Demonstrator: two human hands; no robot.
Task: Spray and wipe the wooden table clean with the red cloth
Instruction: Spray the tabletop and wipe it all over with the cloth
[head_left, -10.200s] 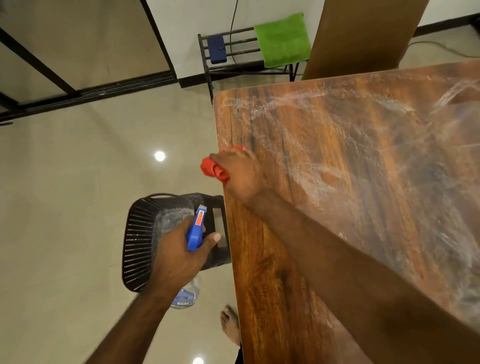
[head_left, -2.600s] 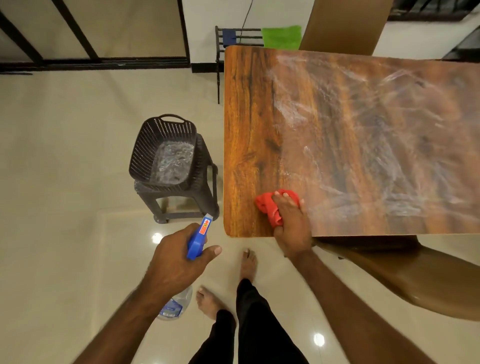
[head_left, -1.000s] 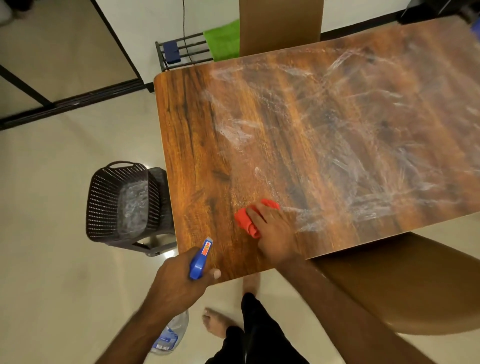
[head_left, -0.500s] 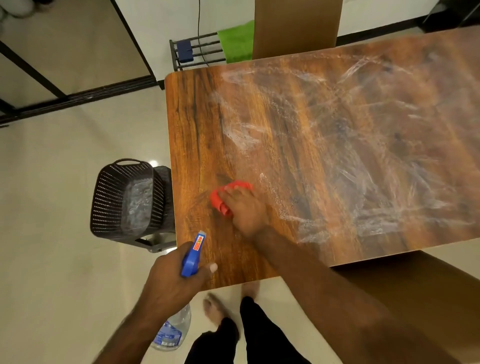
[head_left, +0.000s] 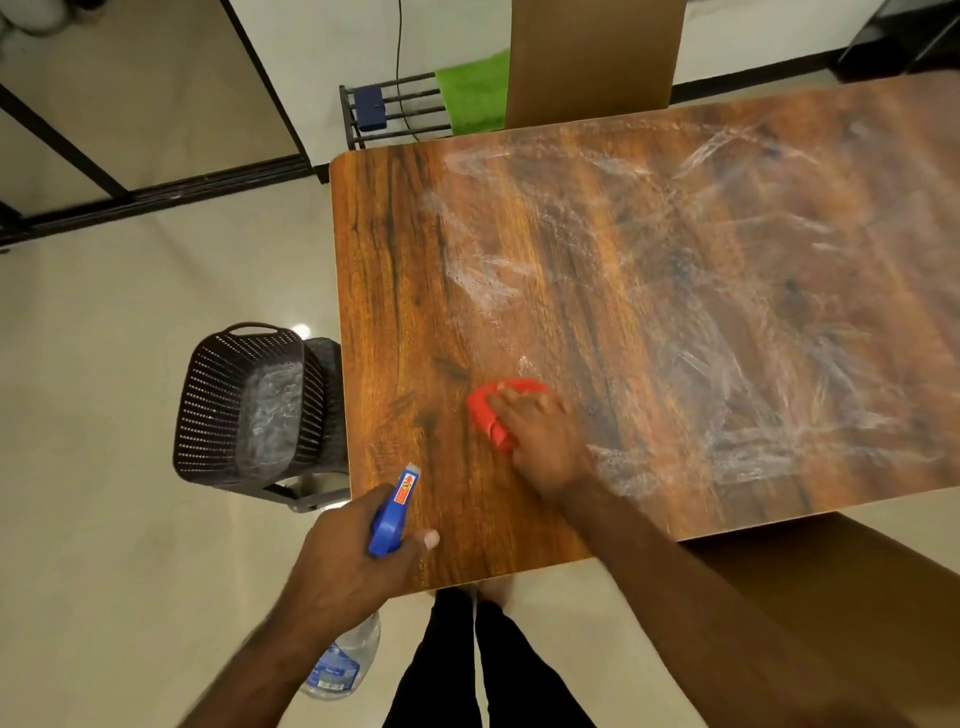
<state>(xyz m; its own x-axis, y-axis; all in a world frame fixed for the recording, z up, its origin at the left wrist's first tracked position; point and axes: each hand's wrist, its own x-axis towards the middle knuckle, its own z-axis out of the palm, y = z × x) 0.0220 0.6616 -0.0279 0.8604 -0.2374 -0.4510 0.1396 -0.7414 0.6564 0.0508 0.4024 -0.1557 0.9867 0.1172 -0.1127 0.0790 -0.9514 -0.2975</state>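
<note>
Red cloth (head_left: 487, 415), bunched into a soft wad, lies on the brown wood-grain counter (head_left: 675, 270) near its front left corner. The right hand (head_left: 543, 439) covers the red cloth, fingers curved over it and holding it pressed against the wood. White smeared streaks spread across much of the counter to the right of the hand and beyond it, while the strip along the left edge shows plain dark grain. The left hand (head_left: 348, 558) is clamped around the neck of a clear plastic spray bottle with a blue trigger head (head_left: 392, 512), its nozzle pointing over the counter's front left corner. Left of the counter, a dark perforated plastic basket (head_left: 239, 405) sits on a dark stool (head_left: 324, 395). Farther back, a green towel (head_left: 472, 91) hangs on a black metal rack (head_left: 395, 111).
</note>
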